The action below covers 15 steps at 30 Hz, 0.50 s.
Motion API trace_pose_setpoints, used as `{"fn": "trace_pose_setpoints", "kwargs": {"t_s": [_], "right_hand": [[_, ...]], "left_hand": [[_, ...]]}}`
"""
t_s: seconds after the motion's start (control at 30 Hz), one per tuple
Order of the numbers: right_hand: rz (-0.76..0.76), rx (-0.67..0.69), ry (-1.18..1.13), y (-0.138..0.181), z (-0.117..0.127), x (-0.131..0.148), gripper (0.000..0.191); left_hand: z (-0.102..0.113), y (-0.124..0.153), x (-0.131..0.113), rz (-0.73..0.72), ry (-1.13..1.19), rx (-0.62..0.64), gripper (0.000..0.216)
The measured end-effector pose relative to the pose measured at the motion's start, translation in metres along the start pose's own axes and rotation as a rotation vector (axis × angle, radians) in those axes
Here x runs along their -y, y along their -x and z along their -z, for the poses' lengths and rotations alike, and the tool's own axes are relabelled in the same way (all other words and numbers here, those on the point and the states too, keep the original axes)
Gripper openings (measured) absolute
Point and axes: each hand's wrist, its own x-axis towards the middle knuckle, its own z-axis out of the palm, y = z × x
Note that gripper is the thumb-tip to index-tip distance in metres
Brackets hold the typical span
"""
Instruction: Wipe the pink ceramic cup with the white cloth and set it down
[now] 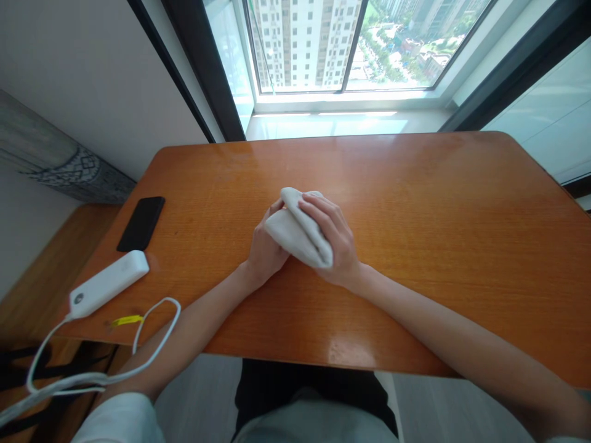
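A folded white cloth (298,237) is held between both of my hands over the middle of the wooden table (452,246). My left hand (268,249) grips it from the left, with most of its fingers hidden behind the cloth. On the other side, my right hand (336,243) is closed around the cloth's right part, its fingers curled over the top. The cloth is doubled into thick layers, with a fold running down toward the right palm. Whether the cloth or the hands touch the tabletop is unclear.
At the table's left lie a black phone (141,224) and a white power strip (109,284). Its white cable (157,354) loops by my left forearm, near a yellow tag (127,320). A window (341,49) stands beyond the far edge, and a wooden bench (55,264) sits left.
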Motion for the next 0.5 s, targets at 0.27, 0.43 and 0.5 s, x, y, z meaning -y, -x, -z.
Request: {"fn": "trace_pose_setpoints", "kwargs": {"t_s": [0.27,0.43,0.5], "right_hand": [[-0.780,-0.389,-0.626,-0.021,-0.003,-0.063,0.060],[-0.668,-0.247,-0.591,-0.024,0.005,-0.059,0.075],[-0.623,-0.211,-0.519,-0.025,0.009,-0.057,0.068]], "left_hand": [[0.002,0.001,-0.002,-0.046,-0.014,-0.055,0.067],[0.002,0.001,-0.002,-0.053,-0.008,-0.063,0.066],[0.002,0.001,-0.002,-0.053,-0.003,-0.061,0.065]]}}
